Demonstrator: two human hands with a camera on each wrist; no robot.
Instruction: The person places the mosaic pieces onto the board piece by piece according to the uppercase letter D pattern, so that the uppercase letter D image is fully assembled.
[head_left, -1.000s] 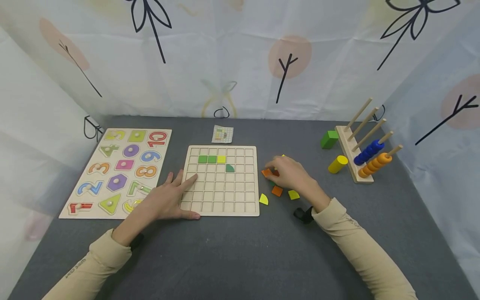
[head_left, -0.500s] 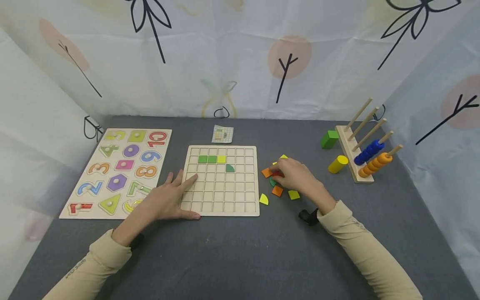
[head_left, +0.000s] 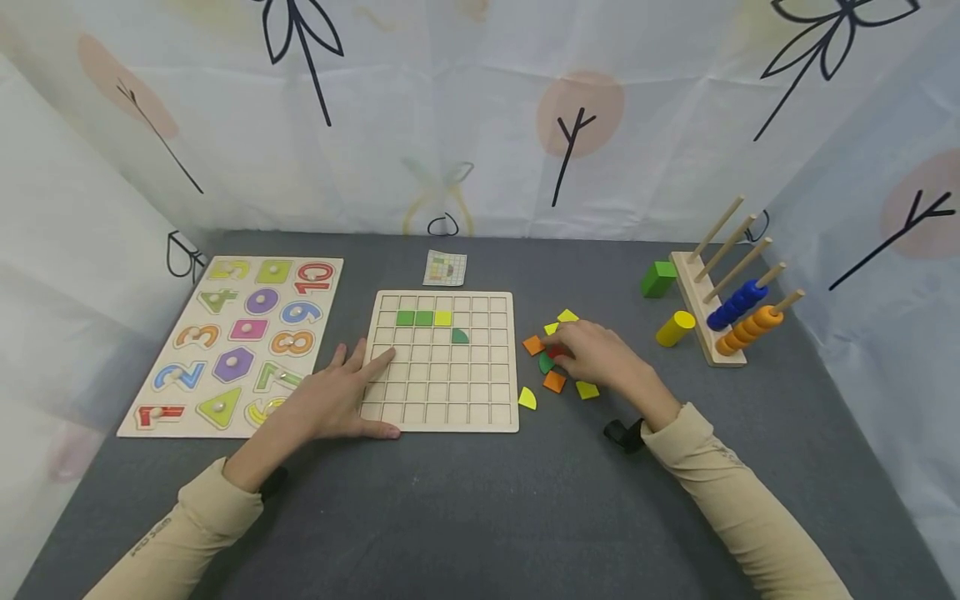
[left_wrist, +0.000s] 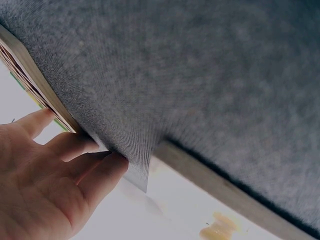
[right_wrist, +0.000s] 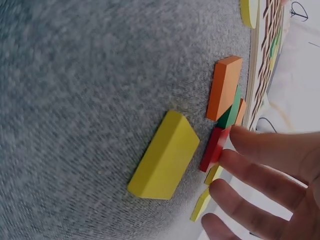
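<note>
In the head view, my left hand (head_left: 330, 402) rests spread at the left edge of a wooden grid board (head_left: 442, 408), index finger on it and thumb at its lower corner. The board bears two green squares (head_left: 415, 318), a yellow square (head_left: 443, 318) and a dark green quarter-circle (head_left: 460, 336). My right hand (head_left: 600, 360) is over loose pieces right of the board. Its thumb and index fingertips are at a red piece (right_wrist: 214, 149) lying on the table; the fingers look relaxed, with a gap between them. Around it lie a green piece (head_left: 546, 364), orange pieces (head_left: 554, 382) and yellow pieces (head_left: 587, 390).
A number and shape puzzle board (head_left: 247, 354) lies left of the grid board. Behind the grid is a small pattern card (head_left: 445, 268). To the right stand a peg stacker (head_left: 720, 317) with blue and orange beads, a green block (head_left: 658, 279) and a yellow cylinder (head_left: 676, 328).
My right hand has drawn slightly right, from beside the orange piece to the red one, uncovering the green piece and yellow ones behind. My left hand has stayed in place.
</note>
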